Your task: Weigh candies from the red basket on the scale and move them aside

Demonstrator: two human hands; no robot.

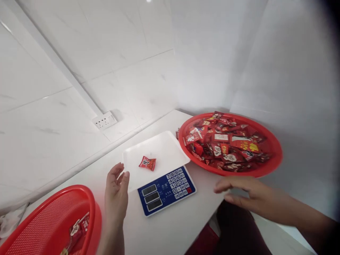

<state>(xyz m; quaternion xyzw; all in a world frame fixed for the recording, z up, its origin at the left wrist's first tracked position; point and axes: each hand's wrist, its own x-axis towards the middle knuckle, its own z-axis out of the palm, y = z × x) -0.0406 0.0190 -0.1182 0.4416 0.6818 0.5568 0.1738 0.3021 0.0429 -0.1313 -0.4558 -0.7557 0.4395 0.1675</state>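
Note:
One small red snack packet (147, 163) lies on the white weighing pan (162, 148) of a digital scale. The scale's blue keypad panel (166, 191) faces me, with several number keys and three small display windows. By the pan's left edge is my left hand (117, 191), its fingers loosely bent, thumb apart, holding nothing. My right hand (241, 191) hovers just below the right red basket (277, 156), fingers stretched and apart from the thumb, with nothing visible in it. That basket holds a heap of red snack packets (225, 141).
At the lower left stands another red basket (91, 212) with a few packets (79, 228) inside. Both baskets and the scale share a white table (170, 226). Behind it rises a tiled wall with a socket strip (105, 120). My dark-clothed legs are below the table's edge.

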